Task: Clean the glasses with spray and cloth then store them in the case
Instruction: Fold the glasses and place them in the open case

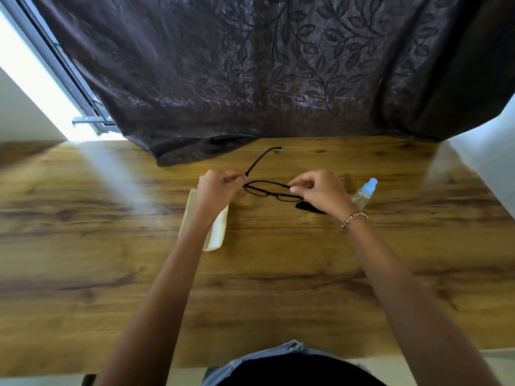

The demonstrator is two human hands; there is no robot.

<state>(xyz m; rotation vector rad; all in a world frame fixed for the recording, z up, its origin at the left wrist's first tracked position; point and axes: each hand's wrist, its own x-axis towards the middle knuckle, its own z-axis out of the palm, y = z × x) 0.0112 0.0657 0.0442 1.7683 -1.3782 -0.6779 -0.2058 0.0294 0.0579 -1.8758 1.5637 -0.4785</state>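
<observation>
Glasses [271, 189] with a dark frame are held in the air over the wooden table [111, 246], just beyond and to the right of the cream case [216, 232], with a hand at each end. The left hand [218, 188] hovers over the far end of the case. Its fingers are curled in, and thumb and forefinger pinch the frame at the hinge nearest the case. From that hinge one temple arm [262, 160] stands unfolded, pointing away from the case toward the curtain [250, 79]. The right hand [320, 190], farther right of the case, pinches the other end of the frame between thumb and fingertips, its remaining fingers loosely bent. The second temple arm cannot be made out.

The case lies flat on the table, its long side running away from the person, and the left forearm crosses over it and hides part of it. A black cloth [306, 207] lies on the table to the right of the case, mostly under the right hand. Farther right of the case is a clear spray bottle [363, 195] with a pale blue cap; whether it stands or lies I cannot tell. A beaded bracelet [353, 220] circles the right wrist. The dark, leaf-patterned curtain hangs beyond the case, its hem resting on the table's far edge.
</observation>
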